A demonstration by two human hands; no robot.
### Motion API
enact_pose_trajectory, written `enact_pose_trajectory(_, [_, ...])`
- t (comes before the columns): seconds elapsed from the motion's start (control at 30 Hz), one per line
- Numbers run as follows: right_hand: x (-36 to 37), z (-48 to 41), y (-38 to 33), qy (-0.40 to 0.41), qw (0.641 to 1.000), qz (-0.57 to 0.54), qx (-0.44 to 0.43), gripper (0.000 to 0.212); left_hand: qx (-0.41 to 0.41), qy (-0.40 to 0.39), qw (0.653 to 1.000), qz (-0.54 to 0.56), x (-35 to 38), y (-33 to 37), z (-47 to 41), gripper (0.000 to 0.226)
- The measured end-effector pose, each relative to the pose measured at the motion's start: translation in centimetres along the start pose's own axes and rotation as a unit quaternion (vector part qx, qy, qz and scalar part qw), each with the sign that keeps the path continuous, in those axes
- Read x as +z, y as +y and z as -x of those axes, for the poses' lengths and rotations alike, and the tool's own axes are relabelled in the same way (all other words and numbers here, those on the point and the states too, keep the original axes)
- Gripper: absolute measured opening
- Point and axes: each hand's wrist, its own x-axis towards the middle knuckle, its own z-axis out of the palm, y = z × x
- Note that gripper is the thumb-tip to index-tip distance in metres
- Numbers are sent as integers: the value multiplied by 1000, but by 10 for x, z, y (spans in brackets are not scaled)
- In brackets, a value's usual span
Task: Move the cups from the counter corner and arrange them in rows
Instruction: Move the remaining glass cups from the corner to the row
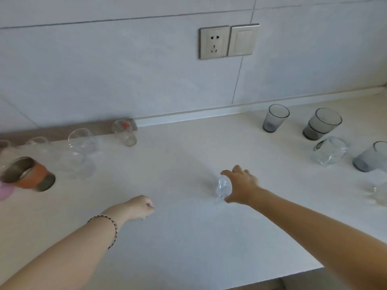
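My right hand (240, 185) grips a small clear glass cup (224, 185) at the middle of the white counter (178, 237); whether the cup touches the surface I cannot tell. My left hand (140, 207) hovers as a loose fist to its left, holding nothing. On the left stand an orange-banded metal cup (29, 174), a large clear stemmed glass (80, 151), another clear glass (39, 143) and a small glass with a red mark (124, 132). At the right corner are a grey tumbler (275, 118), stacked grey tumblers (321, 124), a clear faceted glass (329, 150) and a further grey tumbler (370, 160).
A wall socket (213, 41) and a switch (243, 39) are on the tiled wall behind. The counter's front edge (272, 279) runs at the lower right. Another clear glass (379, 191) is cut off at the right edge. A pink object (5, 190) shows at the far left.
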Motion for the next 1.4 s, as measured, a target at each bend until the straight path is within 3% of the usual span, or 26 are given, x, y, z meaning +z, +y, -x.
enact_pose_trajectory(0.37, [-4,-93,-261,-22,996,2,-84,83,-40,9,999,4,-119,-195,14,29])
enact_pose_trajectory(0.67, [-10,-162,-346,8,999,-29,-14,84,-38,16,998,38,-149,-261,-2,30])
enact_pose_trajectory(1.0, [7,-149,-327,33,999,-3,-19,99,2,-4,1000,24,-140,-242,-20,32])
enact_pose_trajectory(1.23, [29,-101,-219,-116,989,-65,65,58,39,-20,998,-46,-118,-163,-25,27])
enact_pose_trajectory(1.4, [30,-53,-107,-140,981,-81,104,50,94,-31,987,-125,-80,-64,-28,24])
